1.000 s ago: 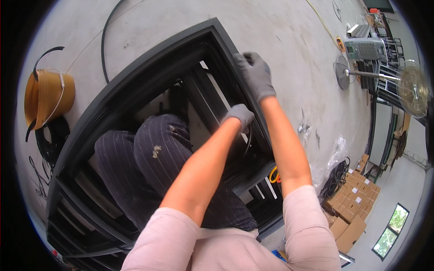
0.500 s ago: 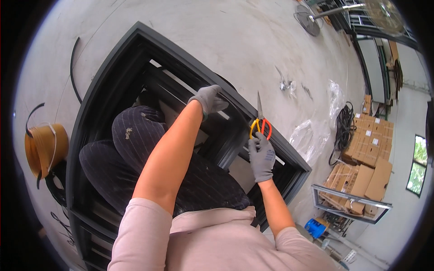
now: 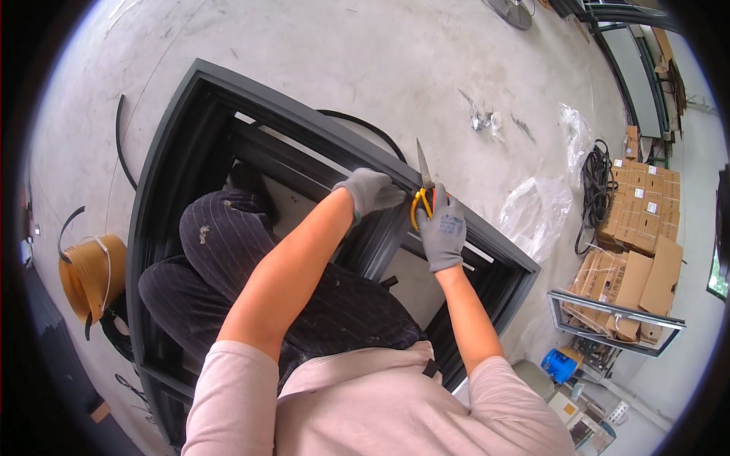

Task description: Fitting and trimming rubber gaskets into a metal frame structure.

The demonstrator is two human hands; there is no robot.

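A large dark grey window or door frame (image 3: 251, 93) lies around my bent legs. My right hand (image 3: 443, 232), in a grey glove, is closed on a pair of scissors (image 3: 423, 166) with one yellow and one red handle loop. The blades look nearly together and point away from me over the frame's far rail. My left hand (image 3: 370, 191), gloved the same way, rests at the inner side of that rail, just left of the scissors. Its fingers are pressed together, and whatever they pinch is hidden. Beyond the rail a black rubber strip (image 3: 369, 124) curves over the floor.
At the left stands a tan bucket (image 3: 110, 266) with black strips. Clear plastic wrap (image 3: 536, 213), a coiled black hose (image 3: 595, 178) and cardboard boxes (image 3: 639, 205) lie to the right. A smaller window frame (image 3: 608, 311) leans before the boxes. A fan base (image 3: 511, 11) shows far off.
My left hand has moved right along the rail, toward the scissors. My right hand has brought the scissors slightly left. The view has shifted, and more of the black strip shows beyond the frame.
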